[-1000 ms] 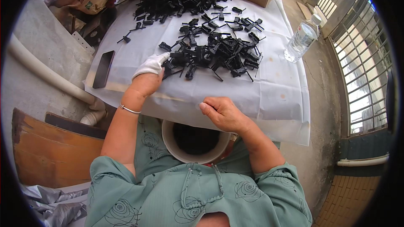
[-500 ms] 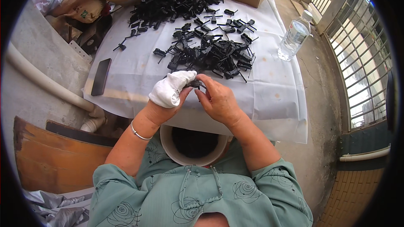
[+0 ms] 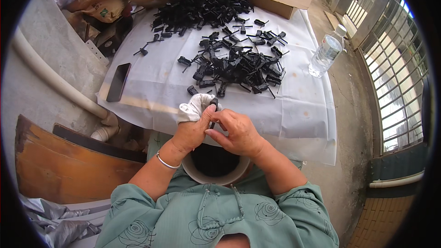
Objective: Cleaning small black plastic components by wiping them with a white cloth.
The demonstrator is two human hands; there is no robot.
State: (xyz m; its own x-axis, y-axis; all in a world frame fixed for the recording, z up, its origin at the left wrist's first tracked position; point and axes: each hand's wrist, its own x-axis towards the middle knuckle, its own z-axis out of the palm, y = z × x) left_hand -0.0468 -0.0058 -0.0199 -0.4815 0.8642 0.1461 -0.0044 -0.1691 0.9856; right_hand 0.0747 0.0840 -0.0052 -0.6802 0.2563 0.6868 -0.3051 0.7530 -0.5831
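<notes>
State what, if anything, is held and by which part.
A small black piece: the left grip pinches it near its upper end; the right grip is at its lower end, exact contact unclear.

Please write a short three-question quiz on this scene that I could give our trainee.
1. Which hand wears the white covering?
2. True or false: the dark phone lies left of the clear bottle.
3. Which thing is being held? A: the phone; B: a small black part; C: the bottle.

Key: 1: the left hand; 2: true; 3: B.
</notes>
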